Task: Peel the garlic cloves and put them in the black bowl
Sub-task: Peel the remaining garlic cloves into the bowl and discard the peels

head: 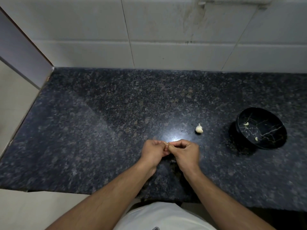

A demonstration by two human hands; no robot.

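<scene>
A garlic clove [166,144] is pinched between left hand [153,149] and right hand [185,151], brought together for peeling above the desk [99,122]. Garlic bulb [199,128] at 1 o'clock; black bowl [260,127], at 2 o'clock, holds two peeled cloves.

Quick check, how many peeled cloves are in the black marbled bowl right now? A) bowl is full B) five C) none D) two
D: two pale peeled garlic cloves lie apart inside the black marbled bowl, while both hands pinch another clove at the counter's middle.
</scene>
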